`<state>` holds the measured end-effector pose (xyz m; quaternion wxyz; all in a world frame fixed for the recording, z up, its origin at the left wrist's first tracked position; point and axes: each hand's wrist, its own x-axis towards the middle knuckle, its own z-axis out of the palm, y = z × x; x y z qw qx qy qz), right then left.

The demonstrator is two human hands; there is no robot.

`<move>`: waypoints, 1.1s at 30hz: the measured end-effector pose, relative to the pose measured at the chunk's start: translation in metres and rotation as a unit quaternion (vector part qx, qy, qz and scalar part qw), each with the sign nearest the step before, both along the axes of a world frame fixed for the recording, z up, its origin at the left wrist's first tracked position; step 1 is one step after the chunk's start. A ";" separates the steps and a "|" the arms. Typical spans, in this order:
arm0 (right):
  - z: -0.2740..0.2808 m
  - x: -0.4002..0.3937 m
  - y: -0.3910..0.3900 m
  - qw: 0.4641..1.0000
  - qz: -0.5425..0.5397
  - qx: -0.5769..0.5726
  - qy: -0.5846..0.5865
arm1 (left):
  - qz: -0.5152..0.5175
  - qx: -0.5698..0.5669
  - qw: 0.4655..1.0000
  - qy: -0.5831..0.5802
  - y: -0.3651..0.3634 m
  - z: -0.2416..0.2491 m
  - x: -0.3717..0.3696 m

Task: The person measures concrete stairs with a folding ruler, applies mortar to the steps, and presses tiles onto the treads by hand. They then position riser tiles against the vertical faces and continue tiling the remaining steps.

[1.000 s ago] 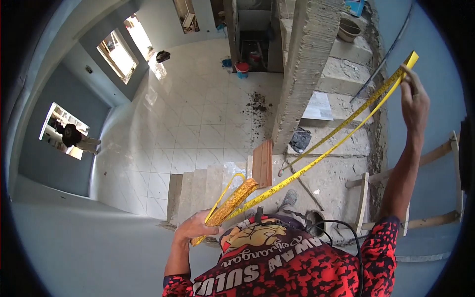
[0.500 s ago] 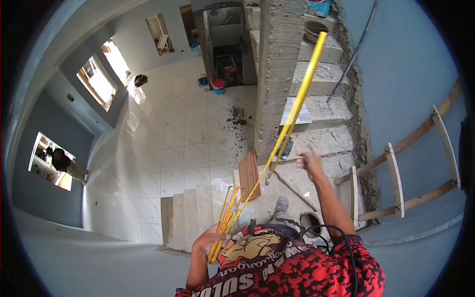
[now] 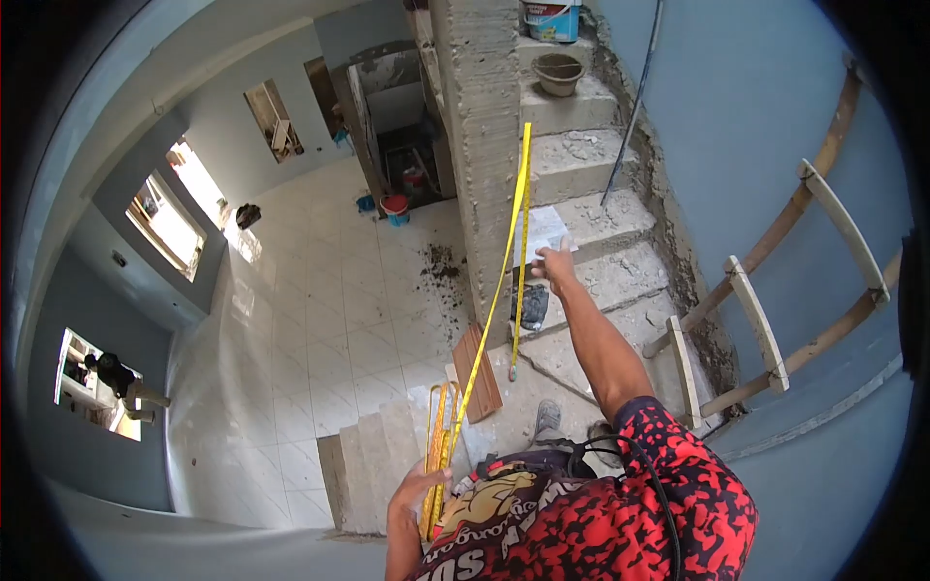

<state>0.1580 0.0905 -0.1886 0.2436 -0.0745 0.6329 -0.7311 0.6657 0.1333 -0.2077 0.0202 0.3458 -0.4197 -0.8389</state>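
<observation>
Now the right hand appears closer to the yellow tape.

Measuring tape: smooth, flexible, plastic-like strip with a slight sheen. Floor tiles: smooth and glossy, reflecting window light. Stairs: bare concrete, matt, rough, with loose crumbs on the treads. Column: unpainted cement finish, matt, ridged and coarse. Wall: smooth painted finish with a low sheen; ragged mortar along its stair edge. Ladder: wood, rounded poles and flat rungs, unvarnished in appearance. Plank: reddish-brown wood, fairly smooth face. Paint pail: shiny plastic. Bag: black, crinkled plastic-like film. Shirt: soft printed cloth.
</observation>
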 end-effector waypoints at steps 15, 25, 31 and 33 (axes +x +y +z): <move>0.163 0.032 -0.019 0.982 0.085 -0.131 0.101 | -0.014 0.011 0.999 0.030 0.003 0.023 -0.019; 0.223 0.192 0.020 0.642 0.419 -0.024 0.641 | -0.100 -0.248 0.963 -0.022 -0.004 0.024 -0.029; 0.074 0.264 0.060 0.343 0.639 -0.029 0.688 | -0.170 -0.334 0.924 -0.078 0.002 0.021 -0.019; 0.079 0.277 0.076 0.297 0.660 -0.003 0.690 | -0.165 -0.331 0.929 -0.018 0.000 0.019 -0.015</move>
